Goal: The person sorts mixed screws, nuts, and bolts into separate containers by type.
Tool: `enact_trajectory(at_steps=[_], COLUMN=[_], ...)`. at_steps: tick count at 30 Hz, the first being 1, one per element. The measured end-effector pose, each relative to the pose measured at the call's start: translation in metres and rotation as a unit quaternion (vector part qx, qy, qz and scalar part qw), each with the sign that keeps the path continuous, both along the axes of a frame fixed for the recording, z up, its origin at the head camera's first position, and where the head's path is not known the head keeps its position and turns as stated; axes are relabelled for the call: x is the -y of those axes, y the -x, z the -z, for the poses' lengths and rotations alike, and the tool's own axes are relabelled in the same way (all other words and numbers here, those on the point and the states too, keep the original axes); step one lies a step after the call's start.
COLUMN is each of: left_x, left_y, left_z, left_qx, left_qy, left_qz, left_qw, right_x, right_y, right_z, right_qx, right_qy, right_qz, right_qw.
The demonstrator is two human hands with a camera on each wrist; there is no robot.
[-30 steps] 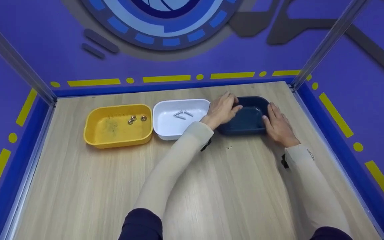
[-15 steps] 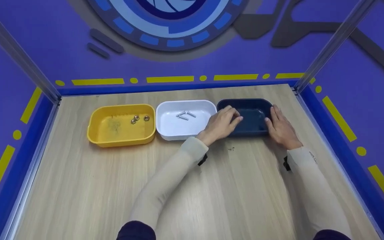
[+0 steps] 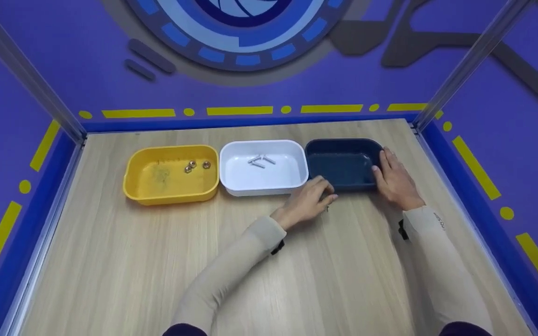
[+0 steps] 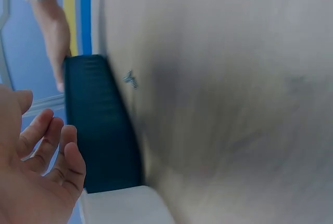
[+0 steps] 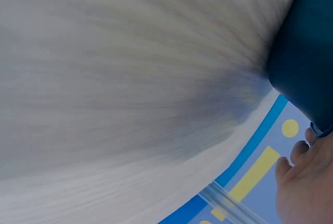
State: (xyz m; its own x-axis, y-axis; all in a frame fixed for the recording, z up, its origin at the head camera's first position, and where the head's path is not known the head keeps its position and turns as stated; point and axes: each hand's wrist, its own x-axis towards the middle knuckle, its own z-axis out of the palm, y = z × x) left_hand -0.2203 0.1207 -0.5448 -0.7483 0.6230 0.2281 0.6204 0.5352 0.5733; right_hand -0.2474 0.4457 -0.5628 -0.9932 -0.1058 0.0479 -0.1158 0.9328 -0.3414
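Note:
My left hand (image 3: 307, 200) hovers in front of the dark blue tray (image 3: 343, 186), fingers loosely bent and holding nothing. Just beside its fingertips, tiny screws (image 4: 130, 79) lie on the table, mostly hidden by the hand in the head view. My right hand (image 3: 396, 179) rests against the right end of the dark tray, fingers nearly straight along its outside and the thumb at the rim. Left of that tray stands a white tray (image 3: 264, 190) with three silver bolts (image 3: 261, 161) in it. A yellow tray (image 3: 171, 199) holds three nuts (image 3: 191, 166).
The three trays stand in a row towards the back of the wooden table (image 3: 250, 280). Purple panels (image 3: 231, 95) with yellow marks enclose the back and sides, joined by metal corner posts (image 3: 470, 65).
My left hand has moved from over the dark tray's left side down towards the table in front of it. The right hand has stayed at the tray's right end. The view has shifted slightly.

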Motion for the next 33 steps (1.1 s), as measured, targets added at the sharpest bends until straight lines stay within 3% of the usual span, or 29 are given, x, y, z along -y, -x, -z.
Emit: enact_trajectory(at_steps=[12,17,18,21,24,25,28,33], left_x=[0.005,0.008,0.006,0.007,0.009,0.011,0.011,0.009], left_y=[-0.006,-0.005,-0.003,0.002,0.007,0.004,0.004,0.005], left_z=[0.030,0.041,0.051,0.061,0.063,0.056,0.053,0.053], left_qx=[-0.002,0.007,0.004,0.017,0.048,0.068,0.098,0.088], left_qy=[0.036,-0.008,-0.018,-0.045,-0.051,-0.053,-0.050,-0.029], left_qz=[0.014,0.021,0.022,0.028,0.021,0.019,0.008,0.008], left_qw=[0.9992,0.9997,0.9996,0.9985,0.9973,0.9961,0.9939,0.9957], right_x=[0.000,-0.002,-0.002,-0.002,0.000,0.000,0.000,-0.001], right_y=[0.001,0.000,-0.001,0.000,0.002,0.002,0.001,0.001], right_z=[0.002,0.003,0.003,0.003,0.002,0.002,0.003,0.001], right_qx=[-0.010,-0.006,-0.003,-0.002,-0.004,-0.006,-0.009,-0.008], right_qy=[-0.010,-0.008,-0.008,-0.008,-0.008,-0.007,-0.002,0.004], right_qz=[0.001,-0.003,-0.003,-0.004,-0.005,-0.005,-0.007,-0.007], right_qw=[0.9999,1.0000,1.0000,1.0000,0.9999,0.9999,0.9999,0.9999])
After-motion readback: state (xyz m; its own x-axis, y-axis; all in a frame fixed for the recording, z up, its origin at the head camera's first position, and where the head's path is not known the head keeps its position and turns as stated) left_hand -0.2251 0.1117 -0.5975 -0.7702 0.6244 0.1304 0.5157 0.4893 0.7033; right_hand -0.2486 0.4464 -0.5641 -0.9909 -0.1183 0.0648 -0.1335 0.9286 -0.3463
